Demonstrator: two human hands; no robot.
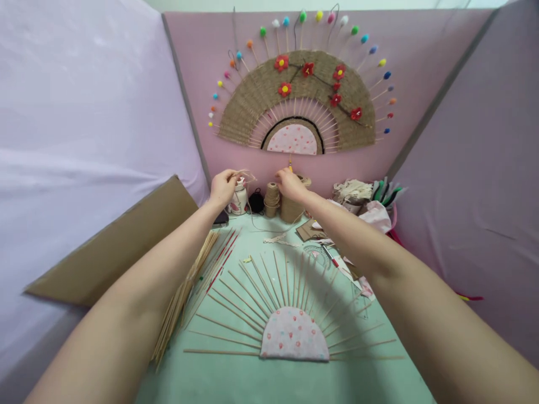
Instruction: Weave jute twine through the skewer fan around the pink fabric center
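While thin twine (249, 175) is pinched by the left hand (223, 188) just above centre, the right hand's grip (291, 185) cannot be told; the stick fan (295, 336) is seen at lower centre.

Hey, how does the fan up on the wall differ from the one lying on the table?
The wall fan has a brown band; the table fan has bare sticks. The wall fan carries colored balls at its tips; the table fan has none. Both have spotted, half-round centers.

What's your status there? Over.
Left hand pinching thin strands. Right hand by twine spool, grip unclear. Half-circle with radiating sticks on table; shadow across some.
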